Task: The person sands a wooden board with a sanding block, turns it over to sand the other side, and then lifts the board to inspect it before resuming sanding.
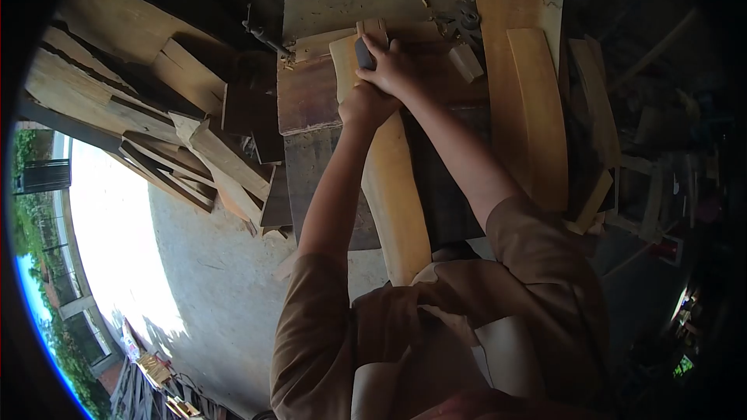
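Note:
A long pale plank [395, 194] lies lengthwise on the workbench, its near end against my body. On its far part is a small block-shaped tool [364, 54] with a dark grey side and a pale wooden front end. My right hand [389, 70] is closed around this tool, thumb along its side. Just behind it and touching it, my left hand [366, 105] is closed in a fist low over the plank. What the left fingers hold is hidden by the hand itself.
The dark workbench [319, 155] carries a small wood block [465, 62] and curled shavings [442, 27]. Wide boards [537, 124] lean along its right side. Stacked offcuts [202, 148] crowd the left. Concrete floor [210, 280] extends toward a sunlit opening.

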A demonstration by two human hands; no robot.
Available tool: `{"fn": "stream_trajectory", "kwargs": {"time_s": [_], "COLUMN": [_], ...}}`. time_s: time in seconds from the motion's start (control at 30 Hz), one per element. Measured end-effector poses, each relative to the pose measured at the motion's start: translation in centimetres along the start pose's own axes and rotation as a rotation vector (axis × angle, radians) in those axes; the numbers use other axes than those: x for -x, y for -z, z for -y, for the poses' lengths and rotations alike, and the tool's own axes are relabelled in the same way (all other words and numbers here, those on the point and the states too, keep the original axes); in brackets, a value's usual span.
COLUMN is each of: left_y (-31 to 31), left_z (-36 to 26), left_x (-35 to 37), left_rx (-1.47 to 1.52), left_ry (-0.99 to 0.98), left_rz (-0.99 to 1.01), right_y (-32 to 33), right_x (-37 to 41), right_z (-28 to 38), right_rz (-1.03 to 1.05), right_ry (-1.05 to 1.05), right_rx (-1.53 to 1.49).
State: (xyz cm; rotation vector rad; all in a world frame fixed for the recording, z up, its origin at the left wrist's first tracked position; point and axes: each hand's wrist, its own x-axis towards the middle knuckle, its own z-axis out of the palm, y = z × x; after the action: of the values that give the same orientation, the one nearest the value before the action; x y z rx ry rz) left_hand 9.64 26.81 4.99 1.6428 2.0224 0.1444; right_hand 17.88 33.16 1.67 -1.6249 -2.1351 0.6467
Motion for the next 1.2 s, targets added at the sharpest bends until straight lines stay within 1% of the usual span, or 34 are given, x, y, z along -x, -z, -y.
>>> {"fn": "stream_trajectory", "kwargs": {"time_s": [0.07,0.13,0.17,0.2,0.27,0.3,0.33,0.37,0.4,0.43,0.47,0.5,0.57,0.6,0.67,0.73,0.8,0.83,0.9,0.93,0.97,1.0,1.07,1.13,1.17,1.2], "left_y": [-0.3,-0.8,-2.0,-2.8,-4.6,-5.7,-7.1,-8.3,-9.9,-10.6,-10.9,-11.1,-11.5,-11.6,-11.2,-8.2,-6.4,-5.0,-1.2,0.0,0.2,1.3,1.9,0.7,-0.2,-1.7], "left_z": [0.2,0.4,0.4,0.4,1.5,2.5,3.1,3.9,4.7,5.1,5.2,5.3,5.5,5.8,6.2,5.3,5.5,5.3,5.2,5.3,5.8,5.5,5.1,4.9,4.9,5.3], "left_x": [-1.9,-0.2,1.8,4.2,10.4,14.0,17.6,21.6,24.8,27.9,29.8,29.9,29.8,29.2,25.8,20.4,14.0,10.6,4.7,2.3,-0.3,-1.4,-1.3,1.8,3.9,6.5], "left_rx": [0.032,0.061,0.079,0.097,0.093,0.101,0.078,0.114,0.166,0.159,0.155,0.16,0.12,0.115,0.141,0.109,0.129,0.114,0.106,0.123,0.076,0.062,0.061,0.044,0.025,0.031], "left_ry": [-0.008,-0.002,0.081,0.159,0.145,0.133,0.153,0.114,0.158,0.175,0.194,0.197,0.163,0.164,0.033,0.113,0.074,0.104,0.12,0.111,0.089,0.099,0.121,0.158,0.187,0.167], "left_rz": [-0.047,-0.085,-0.104,-0.124,-0.051,-0.011,0.007,0.016,0.08,0.119,0.163,0.168,0.198,0.197,-0.1,-0.039,-0.18,-0.191,-0.113,-0.121,-0.122,-0.077,-0.034,-0.045,-0.057,-0.054], "right_y": [0.5,0.0,-0.6,-0.9,-1.5,-2.2,-1.9,-1.8,-2.0,-2.7,-2.6,-2.3,-2.2,-2.6,-2.9,-2.9,-3.5,-3.3,-3.4,-3.6,-2.7,-1.6,-1.9,-2.2,-2.6,-3.0], "right_x": [-1.8,-0.3,1.7,3.9,10.9,15.1,19.4,23.5,27.2,30.6,32.8,33.2,33.2,32.1,27.8,21.9,14.8,11.1,3.8,0.9,-0.8,-1.9,-1.5,0.7,3.4,6.5], "right_z": [0.5,0.9,0.8,0.7,1.3,1.3,1.9,2.5,3.1,3.1,3.3,3.6,3.6,3.3,3.3,3.7,3.6,4.0,4.5,4.5,5.1,5.9,6.1,6.0,5.7,5.4], "right_rz": [0.019,0.053,0.043,0.028,0.046,0.008,0.037,0.062,0.119,0.037,0.043,0.076,0.116,0.094,0.052,0.066,-0.03,0.004,0.039,0.037,0.085,0.132,0.126,0.114,0.105,0.092], "right_ry": [-0.004,-0.009,0.03,0.069,0.074,0.082,0.061,0.053,-0.019,0.019,0.035,0.019,0.001,0.018,0.043,-0.028,0.068,0.054,0.058,0.074,0.075,0.079,0.066,0.046,0.05,0.053], "right_rx": [0.046,0.085,0.082,0.08,0.094,0.07,0.028,0.041,0.046,0.032,0.02,0.019,0.019,0.028,0.035,-0.014,0.038,0.04,0.063,0.08,0.09,0.103,0.102,0.107,0.106,0.104]}}
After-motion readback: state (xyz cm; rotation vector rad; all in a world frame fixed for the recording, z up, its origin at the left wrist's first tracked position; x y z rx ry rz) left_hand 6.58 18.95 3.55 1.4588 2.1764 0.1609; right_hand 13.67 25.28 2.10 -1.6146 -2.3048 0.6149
